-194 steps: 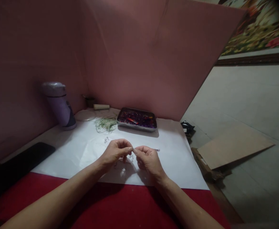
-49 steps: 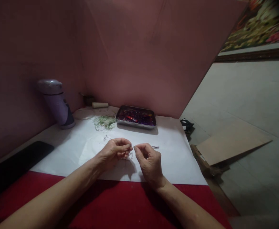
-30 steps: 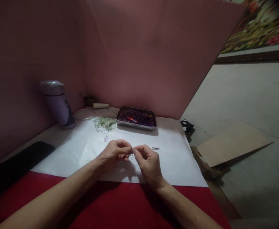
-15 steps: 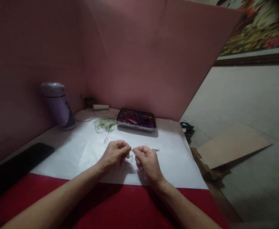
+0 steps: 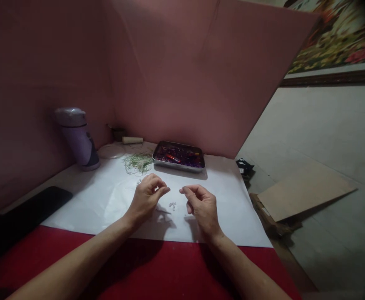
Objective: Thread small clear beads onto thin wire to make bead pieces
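My left hand (image 5: 147, 198) is raised over the white paper (image 5: 232, 216), thumb and forefinger pinched together; whatever lies in the pinch is too small to make out. A hand's breadth to its right, my right hand (image 5: 202, 206) pinches the same way, also on something too fine to name. Between and below the hands a few small clear beads (image 5: 172, 205) lie on the paper. Another small cluster of beads (image 5: 139, 181) shows partly behind my left hand. A tangle of pale green thread (image 5: 138, 163) rests farther back.
A metal tray (image 5: 182, 167) of dark purple beads, with a red-orange item on top, stands at the back. To the left are a purple bottle (image 5: 79, 143) and a black flat object (image 5: 45, 204). A pale roll (image 5: 132, 140) lies behind the thread. Cardboard (image 5: 304, 191) is at the right.
My hands have moved apart from nearly touching, the left rising slightly and the right shifting rightward. The beads between them are now in plain view.
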`<state>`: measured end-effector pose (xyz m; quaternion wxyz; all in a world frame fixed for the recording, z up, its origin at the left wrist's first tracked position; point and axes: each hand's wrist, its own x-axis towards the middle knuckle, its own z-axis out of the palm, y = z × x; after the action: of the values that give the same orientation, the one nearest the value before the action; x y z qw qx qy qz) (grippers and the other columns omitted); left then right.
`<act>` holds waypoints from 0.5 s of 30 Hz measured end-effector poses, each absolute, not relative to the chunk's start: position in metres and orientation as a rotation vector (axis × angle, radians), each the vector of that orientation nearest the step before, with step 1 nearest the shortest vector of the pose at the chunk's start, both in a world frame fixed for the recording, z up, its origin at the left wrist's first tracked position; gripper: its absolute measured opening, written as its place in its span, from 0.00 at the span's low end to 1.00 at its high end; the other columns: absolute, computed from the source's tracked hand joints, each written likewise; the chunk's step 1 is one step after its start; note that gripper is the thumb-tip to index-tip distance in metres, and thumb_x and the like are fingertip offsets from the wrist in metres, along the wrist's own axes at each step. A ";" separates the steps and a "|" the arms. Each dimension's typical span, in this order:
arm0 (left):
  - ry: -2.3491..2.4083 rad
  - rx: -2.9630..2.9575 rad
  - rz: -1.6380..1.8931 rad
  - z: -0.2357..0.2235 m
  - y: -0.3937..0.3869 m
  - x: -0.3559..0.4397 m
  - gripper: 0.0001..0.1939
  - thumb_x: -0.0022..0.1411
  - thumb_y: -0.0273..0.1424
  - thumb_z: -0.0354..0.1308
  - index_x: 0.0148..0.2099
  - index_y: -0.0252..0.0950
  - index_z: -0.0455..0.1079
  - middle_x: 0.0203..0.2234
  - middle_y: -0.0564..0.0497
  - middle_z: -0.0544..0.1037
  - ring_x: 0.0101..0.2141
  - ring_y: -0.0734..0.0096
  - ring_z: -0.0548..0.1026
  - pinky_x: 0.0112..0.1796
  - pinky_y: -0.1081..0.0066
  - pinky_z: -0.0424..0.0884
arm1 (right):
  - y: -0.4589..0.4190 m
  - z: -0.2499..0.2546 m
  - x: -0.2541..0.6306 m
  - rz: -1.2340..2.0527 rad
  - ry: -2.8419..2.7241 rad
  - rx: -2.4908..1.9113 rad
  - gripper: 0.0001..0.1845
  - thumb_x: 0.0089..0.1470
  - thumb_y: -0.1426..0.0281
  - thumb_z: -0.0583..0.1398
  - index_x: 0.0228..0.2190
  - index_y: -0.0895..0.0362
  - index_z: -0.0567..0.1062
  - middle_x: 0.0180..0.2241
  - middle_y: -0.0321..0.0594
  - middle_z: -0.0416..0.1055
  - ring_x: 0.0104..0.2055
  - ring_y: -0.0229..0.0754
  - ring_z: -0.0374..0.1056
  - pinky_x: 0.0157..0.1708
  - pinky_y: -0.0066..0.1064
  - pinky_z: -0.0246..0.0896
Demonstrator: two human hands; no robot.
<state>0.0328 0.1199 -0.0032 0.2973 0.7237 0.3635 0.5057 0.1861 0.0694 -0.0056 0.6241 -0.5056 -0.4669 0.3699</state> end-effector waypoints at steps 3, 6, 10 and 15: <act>0.896 2.042 1.311 -0.001 0.114 0.036 0.07 0.53 0.32 0.58 0.24 0.37 0.68 0.24 0.51 0.67 0.31 0.69 0.63 0.34 0.71 0.57 | 0.067 -0.004 0.181 1.063 -1.094 -1.084 0.12 0.49 0.62 0.59 0.28 0.60 0.71 0.16 0.32 0.67 0.11 0.27 0.52 0.10 0.20 0.42; 0.874 2.132 1.295 -0.003 0.113 0.037 0.08 0.56 0.32 0.56 0.25 0.37 0.67 0.24 0.51 0.67 0.31 0.68 0.63 0.36 0.70 0.58 | 0.066 -0.006 0.178 1.200 -1.116 -1.026 0.13 0.49 0.61 0.59 0.27 0.59 0.68 0.19 0.34 0.69 0.13 0.30 0.60 0.10 0.19 0.44; 0.894 2.219 1.303 -0.007 0.116 0.036 0.09 0.58 0.31 0.54 0.26 0.37 0.64 0.24 0.52 0.67 0.31 0.69 0.62 0.35 0.68 0.58 | 0.067 -0.008 0.179 1.178 -1.150 -1.071 0.13 0.49 0.62 0.60 0.26 0.60 0.68 0.19 0.35 0.69 0.15 0.30 0.61 0.11 0.18 0.46; 0.906 2.248 1.292 -0.008 0.116 0.037 0.09 0.58 0.30 0.53 0.26 0.36 0.62 0.24 0.53 0.67 0.30 0.70 0.63 0.34 0.69 0.59 | 0.069 -0.011 0.181 1.125 -1.189 -1.126 0.11 0.48 0.64 0.60 0.24 0.60 0.69 0.18 0.32 0.66 0.14 0.27 0.56 0.12 0.19 0.47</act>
<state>0.0369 0.1164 -0.0083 0.1960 0.8026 0.3236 0.4612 0.1808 0.0687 -0.0114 0.5458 -0.4749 -0.5014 0.4746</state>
